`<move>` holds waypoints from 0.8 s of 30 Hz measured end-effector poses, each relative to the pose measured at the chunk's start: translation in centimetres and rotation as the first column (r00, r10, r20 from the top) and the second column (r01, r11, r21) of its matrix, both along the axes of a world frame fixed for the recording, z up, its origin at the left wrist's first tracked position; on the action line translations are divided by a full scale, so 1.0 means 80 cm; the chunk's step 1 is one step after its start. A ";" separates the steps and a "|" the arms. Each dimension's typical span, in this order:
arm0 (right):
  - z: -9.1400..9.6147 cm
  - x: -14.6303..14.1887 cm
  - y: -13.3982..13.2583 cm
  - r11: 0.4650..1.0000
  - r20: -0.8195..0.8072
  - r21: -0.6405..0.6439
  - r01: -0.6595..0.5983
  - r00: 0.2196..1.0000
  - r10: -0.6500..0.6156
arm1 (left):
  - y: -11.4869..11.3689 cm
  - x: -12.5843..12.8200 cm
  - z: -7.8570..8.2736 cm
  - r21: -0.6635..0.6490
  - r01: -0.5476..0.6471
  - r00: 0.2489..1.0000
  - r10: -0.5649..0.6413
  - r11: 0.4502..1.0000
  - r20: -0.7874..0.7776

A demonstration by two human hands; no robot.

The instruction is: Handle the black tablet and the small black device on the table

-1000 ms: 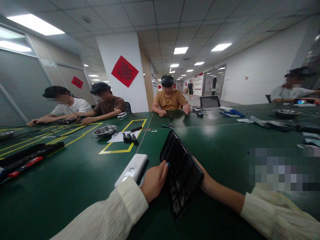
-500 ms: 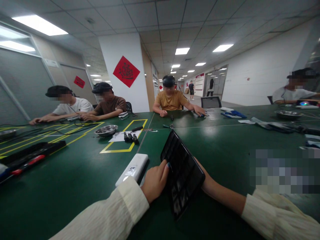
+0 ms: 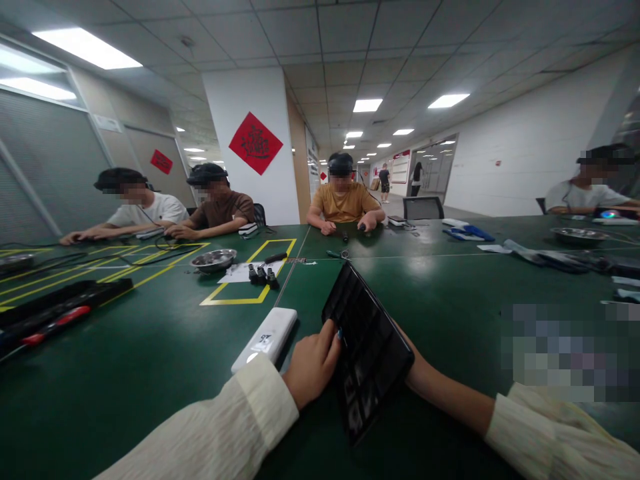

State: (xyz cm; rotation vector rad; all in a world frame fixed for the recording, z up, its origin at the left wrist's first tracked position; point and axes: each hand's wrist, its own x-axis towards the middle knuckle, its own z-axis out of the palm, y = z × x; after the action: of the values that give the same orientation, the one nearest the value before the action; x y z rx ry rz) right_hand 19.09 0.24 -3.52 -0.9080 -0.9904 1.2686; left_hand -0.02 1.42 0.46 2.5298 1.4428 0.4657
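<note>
The tablet (image 3: 369,353) is black, the table (image 3: 190,347) green, the sleeves (image 3: 220,420) cream.

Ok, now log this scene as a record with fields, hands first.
Left hand: fingers at left edge of flat black panel
Right hand: at panel's right edge, partly hidden
Panel stance: tilted
Near left hand: white oblong device
Farther off: metal bowl, white paper, black parts
Table: green, yellow outlines
Opposite: person in tan shirt

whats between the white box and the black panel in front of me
Your left hand lies between the white box and the black panel, fingertips at the panel's left side, as the head view shows.
</note>
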 end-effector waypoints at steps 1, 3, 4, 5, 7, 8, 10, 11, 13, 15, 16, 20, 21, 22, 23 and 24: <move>-0.002 0.001 0.001 1.000 0.003 0.002 -0.011 1.000 0.011 | 0.000 0.000 0.000 -0.004 -0.001 1.000 0.001 1.000 -0.001; -0.008 0.003 0.003 1.000 0.000 0.000 -0.021 1.000 0.021 | -0.001 -0.001 0.001 -0.012 -0.010 1.000 0.010 1.000 -0.002; -0.011 0.005 0.005 1.000 -0.008 -0.004 -0.029 1.000 0.029 | 0.000 -0.001 0.001 -0.016 -0.013 1.000 0.013 1.000 -0.002; -0.015 0.006 0.006 0.999 -0.019 -0.008 -0.037 0.999 0.037 | 0.000 -0.001 0.001 -0.020 -0.014 1.000 0.014 1.000 -0.004; -0.020 0.007 0.009 0.998 -0.050 -0.019 -0.057 0.997 0.056 | 0.001 0.000 -0.001 -0.016 -0.011 1.000 0.011 1.000 -0.010; -0.022 0.008 0.009 0.998 -0.069 -0.026 -0.064 0.996 0.062 | 0.002 0.000 -0.002 -0.009 -0.009 1.000 0.009 1.000 -0.013; -0.026 0.008 0.010 0.996 -0.091 -0.035 -0.077 0.993 0.073 | 0.002 0.001 -0.003 0.012 -0.009 1.000 0.010 1.000 -0.017; -0.028 0.008 0.011 0.996 -0.099 -0.038 -0.081 0.992 0.076 | 0.003 0.002 -0.004 0.023 -0.011 1.000 0.011 1.000 -0.018; -0.031 0.008 0.012 0.994 -0.107 -0.047 -0.097 0.990 0.092 | 0.003 0.002 -0.005 0.037 -0.013 1.000 0.014 0.999 -0.022; -0.034 0.010 0.013 0.991 -0.106 -0.056 -0.119 0.988 0.112 | 0.002 0.003 -0.005 0.041 -0.016 0.999 0.017 0.999 -0.029; -0.035 0.010 0.013 0.991 -0.104 -0.057 -0.124 0.988 0.118 | 0.002 0.003 -0.004 0.039 -0.017 0.999 0.018 0.999 -0.032; -0.035 0.012 0.014 0.992 -0.096 -0.045 -0.120 0.989 0.115 | 0.001 0.003 -0.002 0.033 -0.017 0.999 0.018 0.999 -0.042; -0.035 0.012 0.013 0.993 -0.098 -0.042 -0.114 0.989 0.110 | 0.000 0.003 -0.001 0.029 -0.018 0.999 0.019 0.999 -0.048; -0.035 0.012 0.013 0.993 -0.100 -0.042 -0.112 0.989 0.107 | 0.000 0.003 0.000 0.023 -0.019 0.998 0.020 1.000 -0.055; -0.034 0.012 0.014 0.993 -0.101 -0.043 -0.110 0.989 0.106 | -0.001 0.003 0.001 0.018 -0.021 0.998 0.022 1.000 -0.061; -0.034 0.012 0.014 0.993 -0.104 -0.046 -0.109 0.989 0.104 | -0.001 0.004 0.002 0.013 -0.023 0.997 0.024 1.000 -0.067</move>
State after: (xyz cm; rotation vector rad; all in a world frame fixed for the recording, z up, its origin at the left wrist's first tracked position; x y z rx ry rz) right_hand 20.01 1.35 -6.27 -0.8303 -0.9399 1.4225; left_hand 0.27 1.32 0.59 2.5637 1.4994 0.3973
